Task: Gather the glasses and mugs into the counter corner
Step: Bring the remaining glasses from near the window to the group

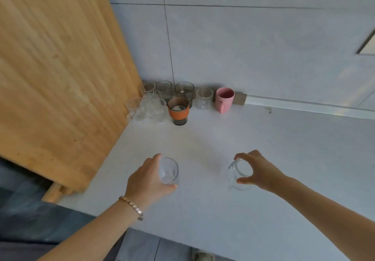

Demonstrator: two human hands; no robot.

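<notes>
Glass sits in the left hand, fingers wrapped round its side. To its right, well apart, the right hand pinches a second glass at the rim between thumb and fingers. I cannot tell whether either rests on the counter. Beyond both hands, in the corner, clear glasses cluster with an orange-banded glass in front and a pink mug at the right end.
</notes>
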